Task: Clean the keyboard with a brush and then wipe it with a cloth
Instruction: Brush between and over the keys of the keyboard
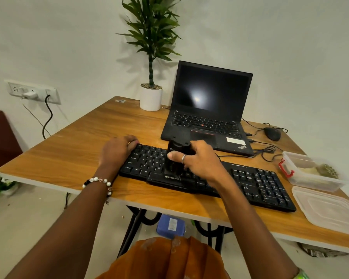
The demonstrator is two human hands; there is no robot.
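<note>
A black keyboard [256, 184] lies slantwise across the wooden table [85, 141]. My right hand [199, 160] grips a chunky black brush [176, 156] that stands with its lower end on the keys left of the keyboard's middle. My left hand [117, 150] rests on the keyboard's far left corner, fingers curled over its top edge. A cloth [318, 169] seems to lie inside the open clear box at the right, but it is blurred.
An open black laptop [210, 109] stands just behind the keyboard. A white potted plant [151, 97] is at the back, a mouse [272, 133] with loose cables at the right. The clear box [302, 174] and its lid [328, 210] sit near the right edge.
</note>
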